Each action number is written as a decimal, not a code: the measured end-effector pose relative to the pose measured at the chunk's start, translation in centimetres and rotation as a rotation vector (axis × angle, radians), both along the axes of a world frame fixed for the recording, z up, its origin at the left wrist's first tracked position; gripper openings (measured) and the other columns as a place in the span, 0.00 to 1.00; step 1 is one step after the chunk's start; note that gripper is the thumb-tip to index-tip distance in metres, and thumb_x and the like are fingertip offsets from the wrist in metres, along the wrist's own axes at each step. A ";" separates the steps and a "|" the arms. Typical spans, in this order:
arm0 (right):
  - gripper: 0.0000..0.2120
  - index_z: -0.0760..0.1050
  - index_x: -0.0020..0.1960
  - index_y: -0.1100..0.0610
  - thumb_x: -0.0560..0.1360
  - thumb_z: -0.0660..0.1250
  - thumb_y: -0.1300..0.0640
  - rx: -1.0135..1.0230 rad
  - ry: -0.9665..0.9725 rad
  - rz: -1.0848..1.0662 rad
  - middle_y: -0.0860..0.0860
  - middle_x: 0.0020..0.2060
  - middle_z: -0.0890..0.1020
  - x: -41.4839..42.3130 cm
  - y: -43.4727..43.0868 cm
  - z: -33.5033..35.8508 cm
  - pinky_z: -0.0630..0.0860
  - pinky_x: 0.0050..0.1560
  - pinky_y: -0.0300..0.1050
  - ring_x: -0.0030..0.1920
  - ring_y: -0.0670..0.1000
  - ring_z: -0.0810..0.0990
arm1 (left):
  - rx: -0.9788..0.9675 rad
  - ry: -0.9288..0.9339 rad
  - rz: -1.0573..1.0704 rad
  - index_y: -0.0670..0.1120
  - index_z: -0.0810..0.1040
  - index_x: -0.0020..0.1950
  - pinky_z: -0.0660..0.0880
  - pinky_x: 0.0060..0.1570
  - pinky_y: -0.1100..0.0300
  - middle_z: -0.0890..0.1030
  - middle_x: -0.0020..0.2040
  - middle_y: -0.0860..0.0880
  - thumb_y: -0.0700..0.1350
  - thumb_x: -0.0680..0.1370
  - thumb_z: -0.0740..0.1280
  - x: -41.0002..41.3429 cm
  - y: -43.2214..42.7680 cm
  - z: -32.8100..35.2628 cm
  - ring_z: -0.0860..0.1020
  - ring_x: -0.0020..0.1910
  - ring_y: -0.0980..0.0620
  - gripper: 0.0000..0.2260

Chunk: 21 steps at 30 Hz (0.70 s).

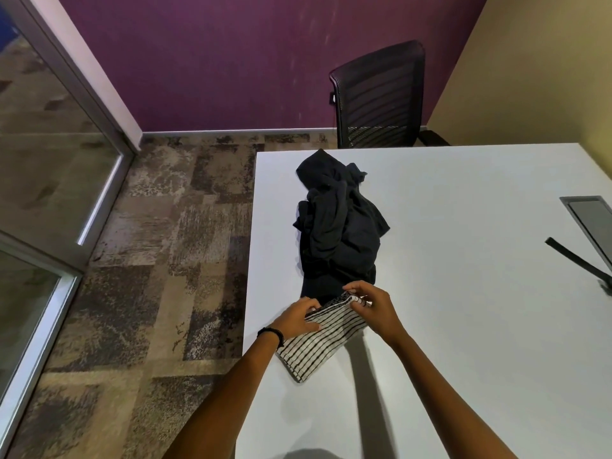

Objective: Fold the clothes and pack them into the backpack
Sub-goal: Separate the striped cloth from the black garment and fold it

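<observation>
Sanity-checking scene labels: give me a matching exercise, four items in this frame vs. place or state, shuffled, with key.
Things:
1. striped garment
2. dark clothes pile
3. mesh chair
4. black strap

Places or states:
A. on the floor beyond the table's far edge
B. lying at the table's right side
C. held by the left hand and right hand
D. crumpled, unfolded, mid-table

Pairs: 1-C, 2-D, 3-A, 4-B.
</observation>
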State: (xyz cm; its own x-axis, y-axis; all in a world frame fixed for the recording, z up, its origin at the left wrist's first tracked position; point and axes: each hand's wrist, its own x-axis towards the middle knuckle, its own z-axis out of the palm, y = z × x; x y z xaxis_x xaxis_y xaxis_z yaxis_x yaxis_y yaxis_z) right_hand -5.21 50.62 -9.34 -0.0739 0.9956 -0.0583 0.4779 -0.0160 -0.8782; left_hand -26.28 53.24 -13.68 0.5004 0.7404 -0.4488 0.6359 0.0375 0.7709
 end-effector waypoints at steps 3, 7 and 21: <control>0.17 0.76 0.54 0.52 0.72 0.65 0.70 0.017 0.022 -0.005 0.41 0.49 0.79 0.0 0.4 0.0 0.72 0.51 0.26 0.51 0.35 0.76 | -0.114 -0.029 -0.052 0.48 0.70 0.57 0.74 0.56 0.60 0.78 0.55 0.48 0.44 0.75 0.69 0.0 0.1 0.7 0.77 0.54 0.52 0.13; 0.13 0.76 0.57 0.56 0.73 0.66 0.64 0.088 0.038 -0.054 0.45 0.52 0.78 0.1 0.7 0.1 0.71 0.52 0.26 0.52 0.35 0.75 | -0.159 -0.055 -0.060 0.47 0.67 0.69 0.72 0.60 0.59 0.75 0.63 0.48 0.45 0.76 0.69 0.2 0.2 1.1 0.75 0.61 0.51 0.23; 0.15 0.72 0.63 0.60 0.78 0.63 0.58 -0.602 0.528 -0.374 0.59 0.55 0.80 2.1 -2.6 -2.9 0.78 0.47 0.42 0.50 0.53 0.81 | -0.317 -0.307 0.163 0.46 0.69 0.67 0.71 0.65 0.54 0.76 0.63 0.47 0.41 0.74 0.70 -0.1 1.0 2.9 0.75 0.63 0.51 0.22</control>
